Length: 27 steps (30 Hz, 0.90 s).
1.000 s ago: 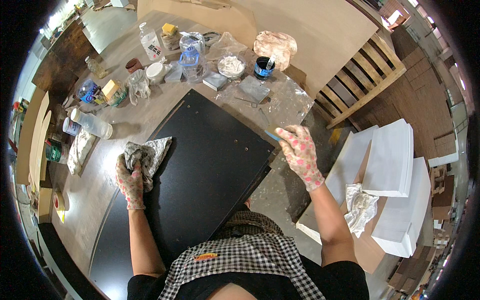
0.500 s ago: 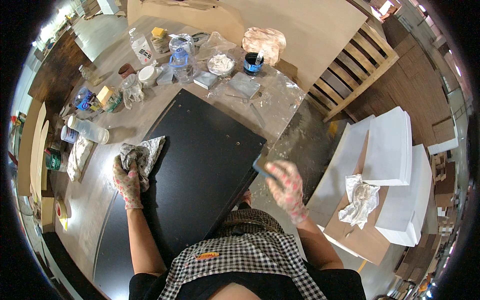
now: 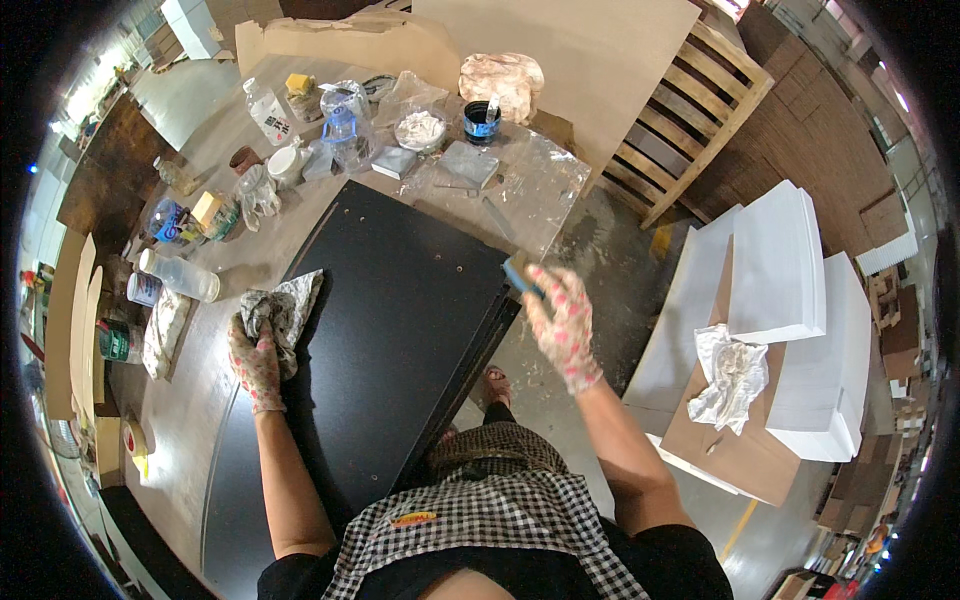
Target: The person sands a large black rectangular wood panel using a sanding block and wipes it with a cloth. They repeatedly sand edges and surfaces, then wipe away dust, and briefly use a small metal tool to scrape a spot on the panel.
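A large black panel [image 3: 400,320] lies at a slant on the table, with several small holes near its far end. My left hand [image 3: 256,368], in a floral-patterned glove, is closed round a crumpled, stained rag [image 3: 285,312] at the panel's left edge. At the far right corner of the panel, my gloved right hand [image 3: 562,325] grips a small blue and tan sanding block [image 3: 521,274] against the panel's edge. Under the black panel, at its lower left, shows another dark panel [image 3: 235,500].
Bottles, jars and a blue-handled jug [image 3: 345,135] crowd the table's far left. A bowl of white paste [image 3: 420,130], a black tub [image 3: 482,122] and grey blocks [image 3: 468,165] stand at the back. White foam slabs [image 3: 780,265] and a white cloth [image 3: 728,378] lie at right.
My right hand has moved the sanding block away from me along the panel's right edge to the corner. My left hand stays at the rag. The view has shifted slightly.
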Each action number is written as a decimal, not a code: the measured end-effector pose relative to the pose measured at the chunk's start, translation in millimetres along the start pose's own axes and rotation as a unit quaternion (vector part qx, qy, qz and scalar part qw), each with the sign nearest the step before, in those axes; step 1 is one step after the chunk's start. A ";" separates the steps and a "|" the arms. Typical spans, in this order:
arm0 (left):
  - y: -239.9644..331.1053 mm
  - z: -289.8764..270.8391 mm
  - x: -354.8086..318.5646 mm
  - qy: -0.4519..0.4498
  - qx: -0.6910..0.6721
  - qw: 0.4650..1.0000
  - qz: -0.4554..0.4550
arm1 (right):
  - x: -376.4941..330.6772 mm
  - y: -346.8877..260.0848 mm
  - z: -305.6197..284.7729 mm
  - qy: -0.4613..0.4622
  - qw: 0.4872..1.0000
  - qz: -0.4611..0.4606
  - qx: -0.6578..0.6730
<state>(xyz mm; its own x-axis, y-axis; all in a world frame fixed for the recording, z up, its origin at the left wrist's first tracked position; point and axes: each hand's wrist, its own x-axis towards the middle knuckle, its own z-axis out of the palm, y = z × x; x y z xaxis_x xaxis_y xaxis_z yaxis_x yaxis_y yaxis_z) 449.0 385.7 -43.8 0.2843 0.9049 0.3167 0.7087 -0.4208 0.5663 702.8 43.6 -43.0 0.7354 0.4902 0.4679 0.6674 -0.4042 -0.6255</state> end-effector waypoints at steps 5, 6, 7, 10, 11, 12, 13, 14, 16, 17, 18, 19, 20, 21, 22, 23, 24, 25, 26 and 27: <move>7.5 -4.7 1.4 -0.031 -0.020 0.999 -0.013 | 16.7 10.0 4.9 0.042 0.997 -0.062 0.029; 9.5 -4.7 0.8 -0.003 0.013 1.000 -0.012 | 18.1 10.1 4.9 0.037 0.992 -0.116 0.027; 11.0 -5.4 0.9 -0.006 0.007 1.000 -0.009 | 17.1 9.0 5.3 0.035 0.990 -0.127 0.047; 13.0 -6.4 1.9 -0.018 -0.001 1.000 -0.007 | 19.0 6.8 3.8 0.040 0.997 -0.062 0.013; 12.7 -6.5 2.5 -0.027 0.000 1.000 -0.011 | 18.2 4.8 2.9 0.048 0.999 -0.013 -0.007; 12.4 -5.6 3.3 -0.022 0.004 1.000 -0.010 | 19.1 4.8 2.0 0.048 0.999 0.018 -0.015; 11.4 -5.7 4.0 -0.039 -0.016 0.999 -0.012 | 19.7 4.3 0.9 0.035 0.998 -0.052 -0.011; 11.1 -4.2 4.4 -0.043 -0.032 0.999 -0.011 | 19.4 4.6 -0.2 0.032 0.996 -0.082 -0.005; 9.9 -3.7 4.2 0.018 0.019 1.000 0.009 | 21.1 7.8 -2.2 -0.016 0.992 -0.125 0.019; 9.2 -4.9 3.9 0.016 -0.009 0.999 0.028 | 23.3 11.5 -2.7 0.001 0.988 -0.153 0.001; 9.5 -4.9 2.9 -0.004 -0.020 1.000 0.019 | 24.2 14.6 -3.0 0.024 0.995 -0.098 -0.020; 9.6 -6.1 2.1 -0.019 -0.026 0.999 0.016 | 25.7 19.1 -2.8 0.068 0.991 -0.113 -0.027; 10.5 -6.5 1.2 -0.023 -0.029 0.999 0.003 | 28.3 23.5 -1.8 0.093 0.990 -0.103 -0.018; 11.6 -7.0 0.9 -0.023 -0.030 0.999 -0.002 | 28.8 27.3 -0.6 0.088 0.993 -0.083 0.002; 12.8 -6.7 0.8 -0.010 -0.018 1.000 0.004 | 31.0 31.0 1.9 0.068 0.996 -0.063 -0.004; 13.9 -5.9 1.2 -0.020 -0.023 1.000 -0.003 | 27.6 31.0 4.0 0.069 0.997 -0.044 -0.001; 14.4 -5.0 1.6 -0.018 -0.014 1.000 0.001 | 24.6 30.2 6.9 0.063 0.995 -0.071 0.001; 13.9 -4.6 1.8 -0.001 0.015 1.000 0.008 | 14.2 23.6 8.3 0.043 0.998 -0.051 -0.001; 12.4 -4.8 1.6 -0.009 0.011 1.000 0.007 | 5.3 17.6 9.8 0.013 1.000 -0.013 -0.007; 9.7 -5.7 0.9 -0.001 0.027 1.000 0.009 | -4.5 8.3 12.1 -0.026 1.000 0.002 -0.012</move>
<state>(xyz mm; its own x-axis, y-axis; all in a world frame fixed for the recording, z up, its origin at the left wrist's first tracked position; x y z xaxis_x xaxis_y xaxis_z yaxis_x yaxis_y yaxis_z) 452.4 382.0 -33.7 0.2978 0.8978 0.3245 0.7372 -0.4323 0.5194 703.6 47.5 -57.9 0.7308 0.5279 0.4328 0.6684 -0.4245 -0.6108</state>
